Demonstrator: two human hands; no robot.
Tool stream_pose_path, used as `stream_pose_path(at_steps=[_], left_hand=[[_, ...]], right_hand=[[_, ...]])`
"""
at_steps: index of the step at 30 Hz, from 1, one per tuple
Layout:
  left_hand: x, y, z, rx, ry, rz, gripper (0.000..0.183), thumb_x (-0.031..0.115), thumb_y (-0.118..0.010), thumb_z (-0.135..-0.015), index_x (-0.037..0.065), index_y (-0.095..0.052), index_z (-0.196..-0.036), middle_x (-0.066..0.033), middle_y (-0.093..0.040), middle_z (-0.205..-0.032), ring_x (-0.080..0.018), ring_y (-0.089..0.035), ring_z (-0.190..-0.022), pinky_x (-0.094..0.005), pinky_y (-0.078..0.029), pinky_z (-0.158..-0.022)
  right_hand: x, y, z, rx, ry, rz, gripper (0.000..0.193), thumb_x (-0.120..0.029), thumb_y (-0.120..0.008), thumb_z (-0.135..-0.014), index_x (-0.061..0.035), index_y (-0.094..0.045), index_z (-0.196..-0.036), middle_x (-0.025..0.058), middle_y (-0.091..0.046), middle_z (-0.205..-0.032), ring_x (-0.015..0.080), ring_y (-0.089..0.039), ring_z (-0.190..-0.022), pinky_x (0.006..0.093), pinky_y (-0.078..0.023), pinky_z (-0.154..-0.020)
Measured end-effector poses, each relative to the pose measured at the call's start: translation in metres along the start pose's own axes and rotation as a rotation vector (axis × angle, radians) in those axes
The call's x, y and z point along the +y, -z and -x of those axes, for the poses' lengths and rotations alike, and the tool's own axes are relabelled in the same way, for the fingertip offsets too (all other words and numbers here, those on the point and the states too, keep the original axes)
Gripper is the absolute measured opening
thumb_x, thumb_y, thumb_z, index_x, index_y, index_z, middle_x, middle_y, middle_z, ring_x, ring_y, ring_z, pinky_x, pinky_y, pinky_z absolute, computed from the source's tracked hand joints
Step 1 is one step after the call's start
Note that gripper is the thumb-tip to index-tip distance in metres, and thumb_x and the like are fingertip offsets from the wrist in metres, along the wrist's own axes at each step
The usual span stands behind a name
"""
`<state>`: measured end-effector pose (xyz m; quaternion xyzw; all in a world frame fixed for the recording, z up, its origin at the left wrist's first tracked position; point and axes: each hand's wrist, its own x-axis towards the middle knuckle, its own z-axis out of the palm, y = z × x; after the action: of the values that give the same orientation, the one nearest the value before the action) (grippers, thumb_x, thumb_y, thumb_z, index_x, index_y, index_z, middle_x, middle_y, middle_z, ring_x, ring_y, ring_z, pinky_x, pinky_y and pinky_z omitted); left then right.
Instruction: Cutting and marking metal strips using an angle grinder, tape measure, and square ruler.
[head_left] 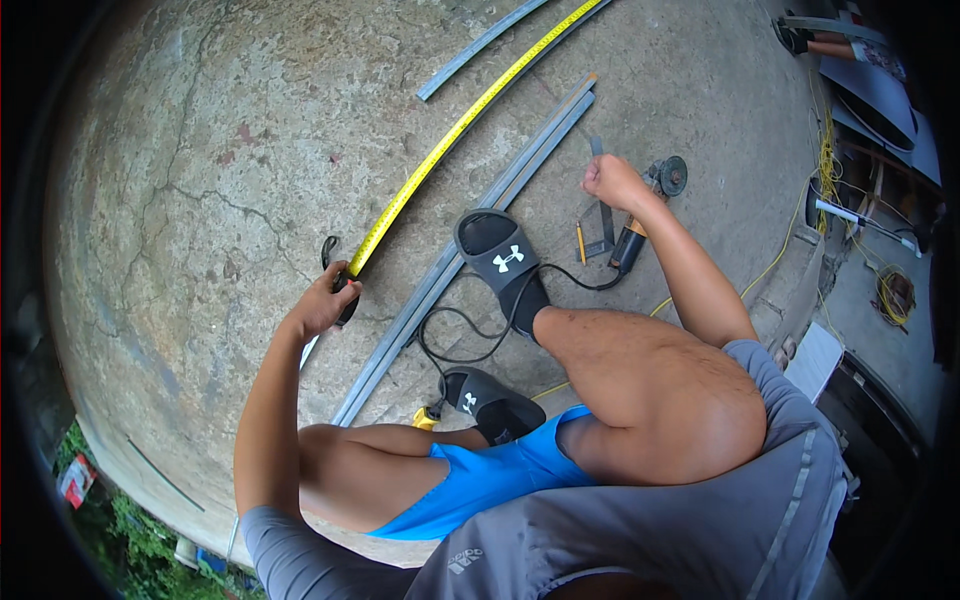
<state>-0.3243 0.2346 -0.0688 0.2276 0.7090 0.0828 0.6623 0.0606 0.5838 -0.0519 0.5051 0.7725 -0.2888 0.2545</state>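
My left hand (333,298) is wrapped around a black tape measure case (347,308). Its yellow blade (440,150) stretches away to the upper right, along a dark-edged strip. On the right, my right hand (613,183) is closed in a fist over the blade of a metal square (606,222). Grey blade shows on both sides of the fist, but whether the fingers grip it is hidden. A yellow pencil (580,242) lies by the square's foot. Just right of the fist lies an angle grinder (632,240) with a dark disc.
Long metal channels (440,275) run diagonally beside my sandalled foot (497,250); a shorter metal strip (480,50) lies farther off. A black cord (470,318) loops between my feet. A yellow tool (427,417) is near my leg. Yellow cable (828,160) and another person's leg (835,48) are at right.
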Motion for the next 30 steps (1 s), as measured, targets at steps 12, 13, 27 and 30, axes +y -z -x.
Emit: stream_pose_path(at_steps=[12,13,27,30], left_hand=[[0.003,-0.01,0.003,-0.004,0.108,-0.033,0.072,0.047,-0.066,-0.088,0.013,-0.039,-0.146,-0.0205,-0.066,-0.107,-0.0286,-0.067,-0.09,-0.0398,-0.059,-0.066],[-0.008,-0.017,-0.006,0.081,0.03,-0.167,0.072,0.05,-0.065,-0.088,0.012,-0.04,-0.144,-0.0224,-0.066,-0.111,-0.0325,-0.067,-0.096,-0.0414,-0.057,-0.076],[-0.001,-0.037,0.013,0.467,-0.015,-0.423,0.061,0.048,-0.064,-0.087,0.017,-0.047,-0.136,-0.0256,-0.054,-0.124,-0.0434,-0.064,-0.102,-0.0463,-0.053,-0.092],[0.002,-0.044,0.012,0.473,-0.033,-0.427,0.059,0.047,-0.065,-0.087,0.017,-0.046,-0.134,-0.0241,-0.057,-0.121,-0.0422,-0.064,-0.103,-0.0473,-0.053,-0.09]], right_hand=[[-0.001,-0.071,0.051,-0.247,-0.198,0.352,0.038,-0.032,-0.08,-0.078,-0.0035,-0.072,-0.103,0.0207,-0.07,-0.106,0.037,-0.067,-0.103,0.0457,-0.053,-0.088],[0.001,-0.074,0.051,-0.233,-0.22,0.351,0.039,-0.032,-0.08,-0.078,-0.0032,-0.072,-0.103,0.0208,-0.07,-0.106,0.037,-0.067,-0.104,0.0454,-0.053,-0.089],[-0.106,-0.027,-0.009,-0.043,0.341,-0.914,0.017,-0.005,-0.061,-0.092,0.0006,-0.051,-0.105,0.009,-0.065,-0.088,0.0128,-0.066,-0.077,0.026,-0.055,-0.07],[-0.151,-0.043,-0.034,-0.168,0.519,-0.859,0.016,-0.002,-0.069,-0.087,-0.0009,-0.056,-0.097,0.002,-0.059,-0.084,0.011,-0.064,-0.079,0.0257,-0.053,-0.073]])
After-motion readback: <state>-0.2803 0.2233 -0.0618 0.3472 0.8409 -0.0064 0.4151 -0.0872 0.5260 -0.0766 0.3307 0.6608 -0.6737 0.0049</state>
